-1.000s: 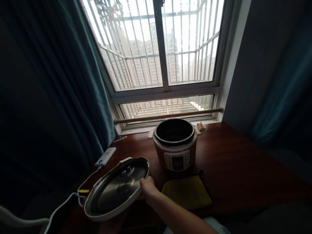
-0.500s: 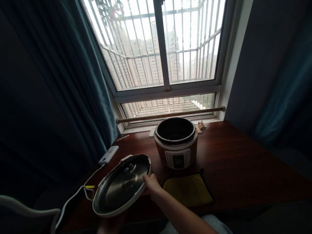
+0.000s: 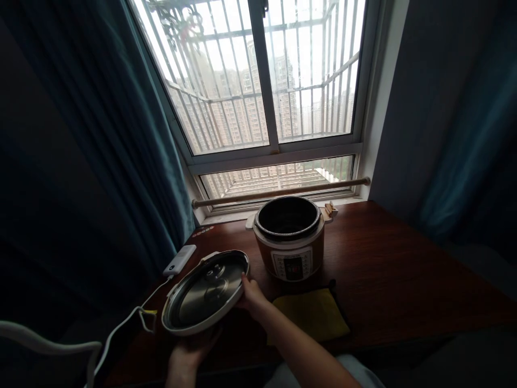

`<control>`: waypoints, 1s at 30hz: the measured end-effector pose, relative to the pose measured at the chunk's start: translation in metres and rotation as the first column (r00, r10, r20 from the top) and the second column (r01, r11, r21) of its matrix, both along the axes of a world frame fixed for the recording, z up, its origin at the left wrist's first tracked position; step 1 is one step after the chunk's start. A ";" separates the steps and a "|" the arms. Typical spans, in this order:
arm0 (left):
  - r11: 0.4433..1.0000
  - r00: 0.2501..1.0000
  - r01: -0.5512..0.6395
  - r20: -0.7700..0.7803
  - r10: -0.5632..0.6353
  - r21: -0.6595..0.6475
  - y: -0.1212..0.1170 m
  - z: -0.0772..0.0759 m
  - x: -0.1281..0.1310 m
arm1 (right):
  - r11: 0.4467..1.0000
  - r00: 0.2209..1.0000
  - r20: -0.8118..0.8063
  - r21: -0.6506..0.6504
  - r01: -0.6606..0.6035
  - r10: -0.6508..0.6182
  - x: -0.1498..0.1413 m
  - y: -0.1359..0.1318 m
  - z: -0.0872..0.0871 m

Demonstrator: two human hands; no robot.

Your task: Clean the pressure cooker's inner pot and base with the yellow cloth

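Note:
A round pressure cooker lid [image 3: 202, 302] is held tilted above the front left of the table, its metal underside facing up. My right hand [image 3: 252, 295] grips the lid's right rim, thumb on top and the other fingers beneath. From below, my left hand [image 3: 191, 347] supports the lid's near edge; its fingertips are hidden under the lid. The electric pressure cooker [image 3: 291, 242] stands uncovered beyond the lid, to the right, with its dark inner pot [image 3: 288, 218] showing. A folded yellow cloth [image 3: 311, 315] with a dark edge lies in front of the cooker.
A white power bank [image 3: 180, 260] with a white cable [image 3: 121, 323] lies at the left of the brown table [image 3: 388, 258]. Behind the cooker are a wooden rail [image 3: 283, 192] and a barred window. Blue curtains [image 3: 161, 178] hang at both sides.
The lid has risen slightly and turned flatter, its near end moving away from me. My left hand has come further into view beneath it. My right hand keeps its grip on the rim.

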State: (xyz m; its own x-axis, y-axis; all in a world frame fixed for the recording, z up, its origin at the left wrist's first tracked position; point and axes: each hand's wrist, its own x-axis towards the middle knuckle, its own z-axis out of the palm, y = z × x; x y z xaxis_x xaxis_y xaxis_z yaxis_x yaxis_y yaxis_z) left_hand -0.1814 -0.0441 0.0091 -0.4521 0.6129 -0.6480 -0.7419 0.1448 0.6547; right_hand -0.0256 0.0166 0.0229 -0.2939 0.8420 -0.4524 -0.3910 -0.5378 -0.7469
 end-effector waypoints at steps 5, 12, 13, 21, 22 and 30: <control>0.991 0.992 0.117 0.046 -0.120 0.062 -0.004 -0.011 -0.003 | 0.996 0.996 0.064 0.065 -0.068 0.063 0.008 -0.002 -0.007; 0.995 0.994 0.064 0.089 -0.071 0.079 -0.001 -0.005 0.000 | 0.949 0.912 0.393 0.316 -0.018 -0.114 0.057 -0.051 -0.027; 0.994 0.994 0.063 0.086 -0.071 0.085 -0.001 -0.007 -0.001 | 0.917 0.873 0.464 0.396 -0.052 -0.151 0.068 -0.059 -0.028; 0.990 0.993 0.049 0.096 -0.062 0.130 -0.021 -0.035 0.032 | 0.889 0.076 0.959 0.282 -0.362 -0.274 0.118 -0.102 -0.060; 0.987 0.993 0.066 0.088 -0.080 0.148 -0.026 -0.038 0.044 | 0.887 0.054 0.959 0.278 -0.369 -0.278 0.119 -0.104 -0.065; 0.968 0.974 0.192 0.090 -0.208 0.159 -0.041 -0.029 0.100 | 0.827 0.399 0.796 0.544 -0.141 -0.456 0.146 -0.094 -0.068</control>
State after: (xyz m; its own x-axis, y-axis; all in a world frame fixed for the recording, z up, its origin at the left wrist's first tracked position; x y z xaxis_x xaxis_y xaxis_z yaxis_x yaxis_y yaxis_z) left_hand -0.0814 -0.0856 -0.0200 -0.2445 0.7768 -0.5803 -0.7737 0.2045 0.5997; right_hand 0.1209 -0.0776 -0.0451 0.1737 0.9793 0.1043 0.5970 -0.0204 -0.8020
